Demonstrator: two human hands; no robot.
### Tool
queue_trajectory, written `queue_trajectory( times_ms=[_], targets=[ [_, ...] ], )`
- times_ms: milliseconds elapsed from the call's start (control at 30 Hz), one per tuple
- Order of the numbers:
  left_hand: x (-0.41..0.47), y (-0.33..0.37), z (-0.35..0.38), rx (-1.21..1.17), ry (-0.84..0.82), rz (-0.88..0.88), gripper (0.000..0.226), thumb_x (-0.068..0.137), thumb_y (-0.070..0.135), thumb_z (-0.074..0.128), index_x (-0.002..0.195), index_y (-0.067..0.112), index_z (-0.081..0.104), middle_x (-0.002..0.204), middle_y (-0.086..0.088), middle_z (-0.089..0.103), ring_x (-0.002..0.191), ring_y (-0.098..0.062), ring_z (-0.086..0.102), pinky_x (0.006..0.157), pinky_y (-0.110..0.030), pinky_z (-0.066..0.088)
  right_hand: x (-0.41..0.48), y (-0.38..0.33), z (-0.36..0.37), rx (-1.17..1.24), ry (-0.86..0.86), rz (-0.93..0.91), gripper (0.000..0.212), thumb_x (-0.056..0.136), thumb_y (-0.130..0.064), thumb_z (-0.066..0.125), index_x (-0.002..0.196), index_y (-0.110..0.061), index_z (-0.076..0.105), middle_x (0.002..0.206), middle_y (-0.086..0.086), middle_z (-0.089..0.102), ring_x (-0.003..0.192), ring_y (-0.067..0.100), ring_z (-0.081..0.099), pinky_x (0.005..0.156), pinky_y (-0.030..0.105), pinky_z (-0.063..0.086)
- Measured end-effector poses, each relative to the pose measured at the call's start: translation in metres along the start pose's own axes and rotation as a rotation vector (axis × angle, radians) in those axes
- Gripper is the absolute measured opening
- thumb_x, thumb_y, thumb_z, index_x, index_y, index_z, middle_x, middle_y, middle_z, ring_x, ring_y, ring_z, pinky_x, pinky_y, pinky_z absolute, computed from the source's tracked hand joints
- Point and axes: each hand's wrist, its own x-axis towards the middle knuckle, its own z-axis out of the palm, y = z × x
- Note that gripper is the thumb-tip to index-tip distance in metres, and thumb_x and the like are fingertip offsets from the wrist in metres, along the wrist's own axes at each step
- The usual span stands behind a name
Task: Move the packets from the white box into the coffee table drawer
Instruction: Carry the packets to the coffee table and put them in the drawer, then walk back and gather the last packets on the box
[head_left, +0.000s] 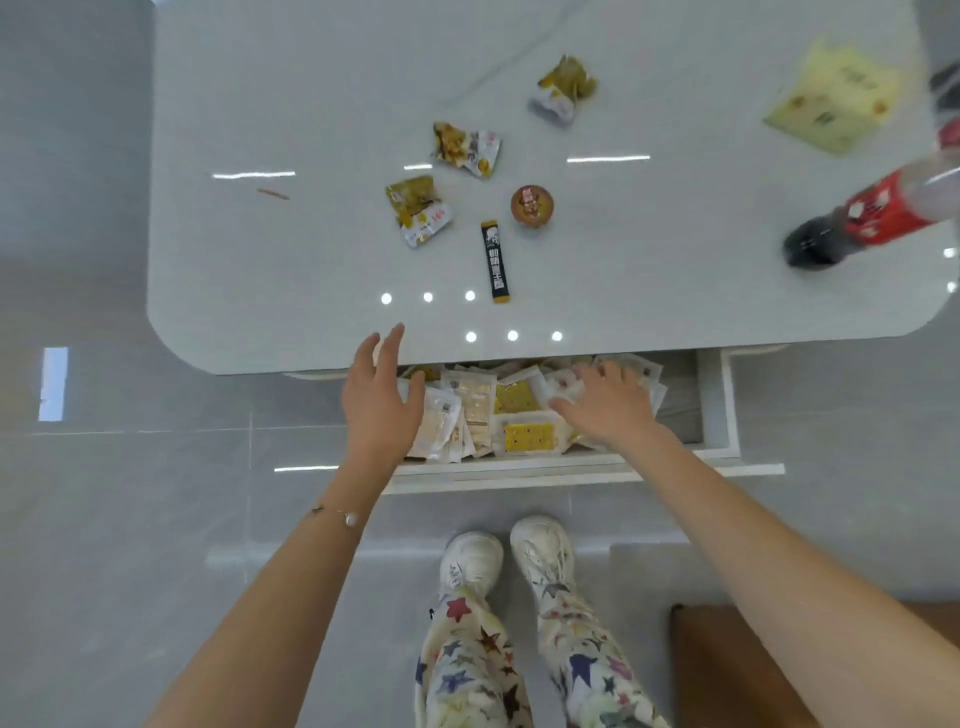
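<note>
The coffee table drawer (719, 410) is pulled out under the table's front edge. Several white and yellow packets (524, 434) lie heaped inside it. My left hand (376, 402) hovers over the drawer's left end, fingers spread and holding nothing. My right hand (605, 402) rests flat on the packets at the right of the heap, fingers apart. No white box is in view.
On the white coffee table (270, 270) lie three snack packets (418, 208), a black stick sachet (497, 262), a small round cup (531, 206), a yellow pouch (831, 101) and a red-labelled cola bottle (878, 213). My shoes (506, 556) stand before the drawer.
</note>
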Motion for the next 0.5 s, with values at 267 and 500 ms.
queue_trajectory(
  times_ms=[267,500],
  targets=[
    [-0.067,0.102,-0.146,0.391,-0.054,0.107,0.066,0.095,0.047,0.046,0.152,0.031,0.017,0.156,-0.01,0.023,0.141,-0.033,0.023,0.115,-0.054,0.018,-0.143,-0.049,-0.148,-0.142,0.19,-0.199,0.071,0.088,-0.053,0.051,0.149,-0.026,0.026,0.148,0.008,0.032,0.134,0.03,0.028,0.109,0.042,0.025],
    [-0.149,0.168,-0.236,0.567,-0.08,0.125,0.065,0.097,0.053,0.032,0.153,0.032,0.005,0.161,-0.004,-0.002,0.147,-0.031,-0.002,0.117,-0.053,-0.001,-0.258,-0.073,-0.216,-0.322,0.244,-0.326,0.079,0.088,-0.054,0.049,0.153,-0.03,0.011,0.16,0.007,0.006,0.147,0.031,0.002,0.118,0.049,0.0]
  ],
)
